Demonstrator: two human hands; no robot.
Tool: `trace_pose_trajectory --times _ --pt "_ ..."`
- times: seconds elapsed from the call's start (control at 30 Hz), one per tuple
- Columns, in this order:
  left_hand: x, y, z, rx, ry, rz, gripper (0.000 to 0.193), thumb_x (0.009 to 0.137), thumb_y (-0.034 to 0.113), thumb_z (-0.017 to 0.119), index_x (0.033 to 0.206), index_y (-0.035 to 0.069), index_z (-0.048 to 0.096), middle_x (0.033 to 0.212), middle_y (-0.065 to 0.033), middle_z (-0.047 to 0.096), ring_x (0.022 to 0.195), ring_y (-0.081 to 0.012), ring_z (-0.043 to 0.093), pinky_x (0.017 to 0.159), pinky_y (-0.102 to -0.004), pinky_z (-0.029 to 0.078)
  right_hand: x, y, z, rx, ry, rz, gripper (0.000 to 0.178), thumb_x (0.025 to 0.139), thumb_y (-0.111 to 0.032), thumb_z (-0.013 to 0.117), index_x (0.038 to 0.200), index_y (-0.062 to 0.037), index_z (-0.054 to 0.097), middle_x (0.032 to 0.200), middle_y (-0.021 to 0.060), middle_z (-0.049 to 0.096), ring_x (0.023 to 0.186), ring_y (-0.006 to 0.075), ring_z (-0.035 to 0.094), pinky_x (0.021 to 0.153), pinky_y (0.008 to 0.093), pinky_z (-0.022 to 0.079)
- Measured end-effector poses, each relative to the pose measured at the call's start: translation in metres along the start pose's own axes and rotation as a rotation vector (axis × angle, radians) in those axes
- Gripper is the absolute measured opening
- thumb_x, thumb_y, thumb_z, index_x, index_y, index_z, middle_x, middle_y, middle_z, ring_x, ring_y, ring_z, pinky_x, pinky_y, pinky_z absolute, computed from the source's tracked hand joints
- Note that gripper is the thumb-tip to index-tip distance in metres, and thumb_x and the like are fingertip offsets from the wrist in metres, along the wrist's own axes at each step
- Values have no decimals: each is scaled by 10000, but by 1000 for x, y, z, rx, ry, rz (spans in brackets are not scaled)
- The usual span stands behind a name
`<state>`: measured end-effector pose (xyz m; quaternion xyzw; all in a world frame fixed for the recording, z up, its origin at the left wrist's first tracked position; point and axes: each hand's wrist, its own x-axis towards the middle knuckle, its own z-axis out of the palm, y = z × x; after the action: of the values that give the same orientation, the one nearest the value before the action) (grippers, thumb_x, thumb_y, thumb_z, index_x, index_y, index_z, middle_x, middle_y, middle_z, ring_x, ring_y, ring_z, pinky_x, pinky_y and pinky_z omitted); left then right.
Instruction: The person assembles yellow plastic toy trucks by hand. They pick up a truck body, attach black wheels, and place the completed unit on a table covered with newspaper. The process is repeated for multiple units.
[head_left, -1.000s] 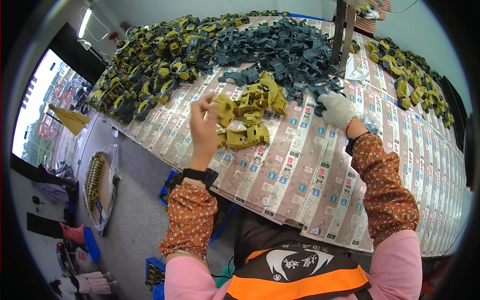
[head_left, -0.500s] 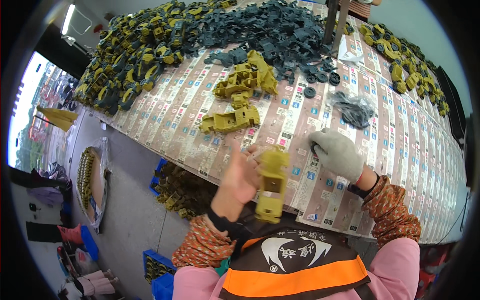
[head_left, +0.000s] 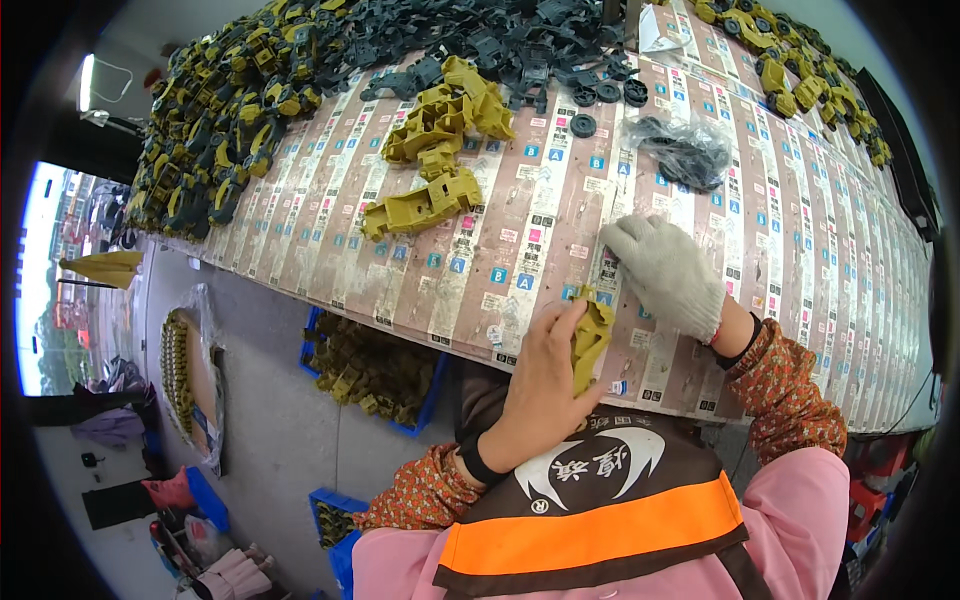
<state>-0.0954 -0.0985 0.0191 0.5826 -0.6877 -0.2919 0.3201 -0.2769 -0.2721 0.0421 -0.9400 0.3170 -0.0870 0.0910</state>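
My bare left hand (head_left: pixel 535 395) is closed around an olive-yellow plastic toy car body (head_left: pixel 593 345), turned on its side at the table's near edge. My right hand (head_left: pixel 668 275), in a pale knitted glove, rests on the table just beyond the car body, fingers curled down. What its fingertips hold, if anything, is hidden. Farther left lie several loose yellow car bodies, one long shell (head_left: pixel 425 205) nearest and a small heap (head_left: pixel 445 115) behind it. A black toy wheel (head_left: pixel 583 125) lies beyond my right hand, beside a clear plastic bag (head_left: pixel 685 155) of dark parts.
The table (head_left: pixel 520 220) is covered with printed sheeting. Dark chassis parts (head_left: pixel 480 40) are piled at the back. Assembled yellow-and-black toy cars are heaped at left (head_left: pixel 240 100) and far right (head_left: pixel 810 85). Below the near edge, a blue crate (head_left: pixel 432 395) holds yellow parts.
My left hand has moved right and turned the car body from facing up onto its side, nearer my right hand. The dark ring at my right fingertips no longer shows. The view has shifted.
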Motion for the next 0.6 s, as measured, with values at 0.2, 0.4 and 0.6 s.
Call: trace_pose_trajectory --times 0.2,0.4,0.6 --pt "6 -21 -13 -1141 49 -418 881 919 65 687 1645 132 192 1541 -207 457 1381 -316 541 1104 -471 506 -7 -10 -10 375 39 132 404 899 -50 645 1297 -7 597 1121 199 660 1065 372 665 923 441 547" --pt "15 -15 -35 -1687 56 -501 705 1037 230 637 1634 179 266 1447 -165 538 1308 -334 604 1080 -525 560 -28 -36 -19 1157 -117 369 495 990 -59 587 1483 -47 547 1266 78 646 1088 152 618 934 331 541" --pt "10 -26 -28 -1725 -9 -570 593 1058 304 643 1560 110 392 1338 -134 614 1238 -304 647 1014 -486 599 -31 -60 -12 1450 -28 534 490 1005 -75 574 1487 -2 527 1266 98 622 1105 163 627 968 337 553"
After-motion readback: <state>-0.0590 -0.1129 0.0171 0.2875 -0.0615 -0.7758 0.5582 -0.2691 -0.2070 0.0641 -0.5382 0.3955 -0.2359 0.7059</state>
